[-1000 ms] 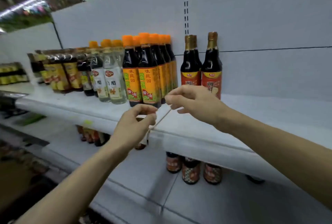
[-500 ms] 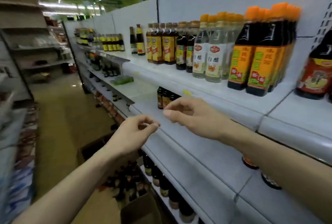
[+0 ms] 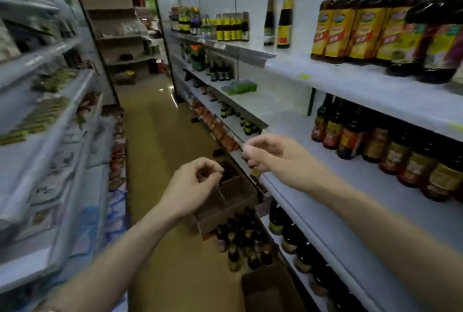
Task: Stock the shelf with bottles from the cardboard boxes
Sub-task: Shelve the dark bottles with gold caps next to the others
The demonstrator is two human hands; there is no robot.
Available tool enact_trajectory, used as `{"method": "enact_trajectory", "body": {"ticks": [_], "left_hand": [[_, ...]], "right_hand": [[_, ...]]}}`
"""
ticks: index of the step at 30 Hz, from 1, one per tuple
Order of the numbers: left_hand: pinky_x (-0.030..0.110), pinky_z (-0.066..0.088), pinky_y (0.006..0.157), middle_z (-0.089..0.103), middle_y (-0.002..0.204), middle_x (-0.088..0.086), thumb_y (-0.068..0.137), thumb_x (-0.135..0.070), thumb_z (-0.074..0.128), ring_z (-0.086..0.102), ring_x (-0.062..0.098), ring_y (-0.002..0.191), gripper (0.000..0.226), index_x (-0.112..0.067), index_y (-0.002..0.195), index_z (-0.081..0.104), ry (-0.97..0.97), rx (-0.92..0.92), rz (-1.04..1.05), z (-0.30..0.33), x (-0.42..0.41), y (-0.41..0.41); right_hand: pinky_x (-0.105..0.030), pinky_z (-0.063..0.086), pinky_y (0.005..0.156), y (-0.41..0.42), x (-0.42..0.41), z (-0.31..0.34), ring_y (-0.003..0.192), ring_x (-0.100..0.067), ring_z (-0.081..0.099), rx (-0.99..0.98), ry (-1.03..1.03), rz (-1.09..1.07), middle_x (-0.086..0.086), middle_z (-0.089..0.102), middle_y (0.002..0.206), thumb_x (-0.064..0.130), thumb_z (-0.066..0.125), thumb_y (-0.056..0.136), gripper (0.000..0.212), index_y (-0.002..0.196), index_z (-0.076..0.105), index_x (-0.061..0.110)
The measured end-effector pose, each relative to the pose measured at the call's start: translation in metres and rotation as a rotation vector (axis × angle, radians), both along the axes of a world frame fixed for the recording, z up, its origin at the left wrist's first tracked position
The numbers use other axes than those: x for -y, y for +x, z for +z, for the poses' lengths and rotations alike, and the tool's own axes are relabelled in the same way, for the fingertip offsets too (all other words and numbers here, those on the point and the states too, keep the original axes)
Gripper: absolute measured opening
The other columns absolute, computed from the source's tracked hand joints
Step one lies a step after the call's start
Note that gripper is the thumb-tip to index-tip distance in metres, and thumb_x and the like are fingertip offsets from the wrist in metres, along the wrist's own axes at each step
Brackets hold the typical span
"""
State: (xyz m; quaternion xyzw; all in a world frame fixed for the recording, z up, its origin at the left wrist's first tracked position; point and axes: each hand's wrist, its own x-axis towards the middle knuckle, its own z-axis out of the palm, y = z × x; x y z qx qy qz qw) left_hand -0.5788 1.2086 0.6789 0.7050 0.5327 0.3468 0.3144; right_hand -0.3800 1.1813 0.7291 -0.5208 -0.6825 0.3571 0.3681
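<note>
Two bare hands hang in the air over the aisle floor (image 3: 160, 136), just beside the white shelf (image 3: 350, 186) that runs along the person's right. The left hand (image 3: 193, 186) has its fingers curled in, thumb and forefinger tips pressed together; whether anything thin sits in that pinch cannot be told through the blur. The right hand (image 3: 273, 154), nearer the shelf edge, has its fingers loosely curled with thumb and forefinger close together, and nothing can be made out between them. The hands are near each other but apart. Below them, at the foot of the shelf, an open cardboard box (image 3: 225, 201) stands on the floor, and dark bottles (image 3: 240, 239) stand upright in a cluster just beside it, toward the person. A second cardboard box (image 3: 268, 289) lies nearer still. On the shelf, dark bottles with red labels (image 3: 370, 146) stand in a row, and above them are yellow-labelled bottles (image 3: 355, 31).
</note>
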Motion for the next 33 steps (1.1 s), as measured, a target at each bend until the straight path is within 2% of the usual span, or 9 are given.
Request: {"method": "enact_trajectory", "body": {"ticks": [7,11,16,21,23,26,28,30,33], "left_hand": [[0.026,0.054,0.077,0.068,0.088,-0.01,0.09,-0.015,0.062,0.066,0.008,0.08,0.021,-0.035,0.083,0.062,-0.015,-0.032,0.065,-0.039,-0.112,-0.06],[0.019,0.05,0.073,0.067,0.085,-0.01,0.09,-0.013,0.062,0.064,0.007,0.075,0.017,-0.03,0.085,0.062,-0.057,-0.077,0.133,-0.051,-0.19,-0.091],[0.023,0.05,0.07,0.067,0.079,-0.009,0.091,-0.01,0.059,0.061,0.002,0.069,0.02,-0.029,0.085,0.061,-0.154,-0.062,0.185,-0.066,-0.28,-0.114],[0.028,0.05,0.072,0.066,0.078,-0.008,0.092,-0.013,0.059,0.06,0.008,0.072,0.017,-0.03,0.088,0.061,-0.186,-0.038,0.229,-0.085,-0.346,-0.139],[0.028,0.05,0.072,0.066,0.078,-0.007,0.092,-0.014,0.06,0.059,0.007,0.069,0.015,-0.029,0.089,0.062,-0.204,-0.041,0.232,-0.095,-0.369,-0.15],[0.035,0.052,0.073,0.066,0.08,-0.004,0.091,-0.014,0.06,0.06,0.013,0.073,0.016,-0.03,0.089,0.062,-0.234,-0.016,0.234,-0.107,-0.405,-0.163],[0.028,0.048,0.071,0.064,0.08,-0.009,0.091,-0.011,0.059,0.058,0.012,0.074,0.019,-0.029,0.087,0.061,-0.24,-0.003,0.2,-0.117,-0.437,-0.172],[0.017,0.045,0.066,0.062,0.081,-0.012,0.092,-0.009,0.059,0.056,0.008,0.072,0.02,-0.028,0.086,0.059,-0.224,-0.022,0.154,-0.126,-0.472,-0.18],[0.006,0.041,0.061,0.059,0.09,-0.003,0.094,-0.008,0.055,0.053,0.002,0.069,0.012,-0.019,0.092,0.059,-0.193,-0.055,0.093,-0.143,-0.525,-0.195]], "right_hand": [[-0.03,0.052,0.092,-0.054,-0.128,-0.037,0.099,-0.004,0.063,0.024,-0.044,0.058,0.013,0.067,0.102,0.048,0.059,0.09,0.018,0.102,0.064,0.035],[-0.019,0.049,0.086,-0.083,-0.221,-0.056,0.102,0.002,0.059,0.065,-0.065,0.129,0.017,0.063,0.11,0.048,0.057,0.091,0.029,0.114,0.063,0.03],[-0.021,0.049,0.087,-0.112,-0.328,-0.072,0.104,-0.001,0.058,0.118,-0.164,0.235,0.013,0.061,0.114,0.049,0.057,0.091,0.035,0.121,0.059,0.03],[-0.01,0.045,0.074,-0.129,-0.406,-0.084,0.096,0.005,0.057,0.114,-0.206,0.243,0.014,0.061,0.11,0.044,0.057,0.094,0.033,0.122,0.059,0.026],[-0.011,0.045,0.073,-0.135,-0.432,-0.09,0.092,0.004,0.059,0.134,-0.224,0.249,0.015,0.061,0.107,0.043,0.057,0.094,0.032,0.121,0.059,0.026],[-0.023,0.051,0.084,-0.145,-0.467,-0.097,0.095,0.0,0.061,0.123,-0.255,0.218,0.013,0.062,0.108,0.044,0.057,0.094,0.033,0.121,0.059,0.026],[-0.031,0.052,0.091,-0.155,-0.492,-0.106,0.099,-0.004,0.061,0.128,-0.27,0.192,0.013,0.062,0.108,0.045,0.057,0.094,0.033,0.121,0.059,0.026],[-0.031,0.051,0.092,-0.165,-0.515,-0.117,0.101,-0.004,0.061,0.12,-0.295,0.173,0.013,0.062,0.111,0.046,0.057,0.093,0.034,0.121,0.058,0.028],[-0.03,0.048,0.095,-0.182,-0.554,-0.135,0.109,-0.007,0.058,0.11,-0.341,0.12,0.015,0.057,0.122,0.049,0.059,0.091,0.042,0.128,0.052,0.032]]}}
